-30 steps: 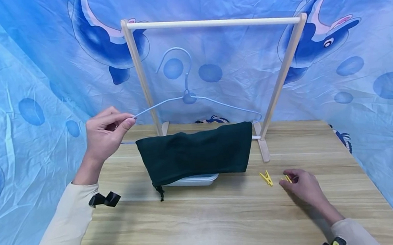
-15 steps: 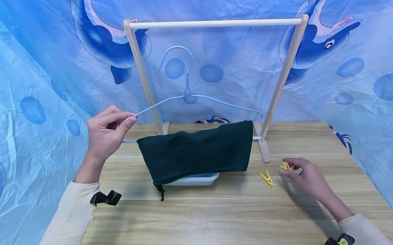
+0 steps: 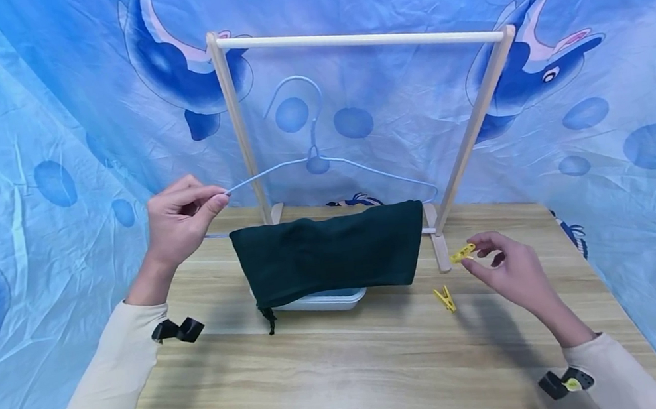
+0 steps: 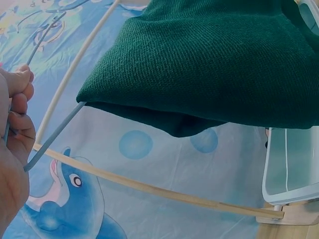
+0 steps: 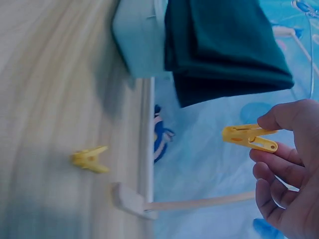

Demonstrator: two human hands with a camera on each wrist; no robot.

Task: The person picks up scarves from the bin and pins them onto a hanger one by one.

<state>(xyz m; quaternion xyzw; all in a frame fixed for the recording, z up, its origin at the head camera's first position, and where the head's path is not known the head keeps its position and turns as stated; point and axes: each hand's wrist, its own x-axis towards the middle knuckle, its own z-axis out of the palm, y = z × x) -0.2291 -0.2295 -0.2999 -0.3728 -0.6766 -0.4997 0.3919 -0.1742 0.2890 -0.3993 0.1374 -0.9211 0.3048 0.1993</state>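
My left hand (image 3: 178,221) pinches the left end of a light-blue wire hanger (image 3: 360,166) between thumb and fingers, holding it up. Over the hanger's bottom bar drapes a dark green cloth (image 3: 327,254) with a black cord dangling at its lower left corner. My right hand (image 3: 512,272), raised above the table, pinches a yellow clothespin (image 3: 462,253) by its handle end; the right wrist view shows this clothespin (image 5: 246,137) between thumb and fingers, apart from the cloth. A second yellow clothespin (image 3: 445,299) lies on the table, left of the right hand.
A wooden rack (image 3: 477,115) with a white top rod (image 3: 358,38) stands behind the cloth. Partly hidden under the cloth sits a pale plastic container (image 3: 329,301) on the wood-grain table (image 3: 334,377). A blue dolphin-print curtain (image 3: 400,90) surrounds the table.
My right hand has picked up one yellow clothespin from the table and lifted it upward, turning it to point left. The left hand, hanger and cloth hold nearly still.
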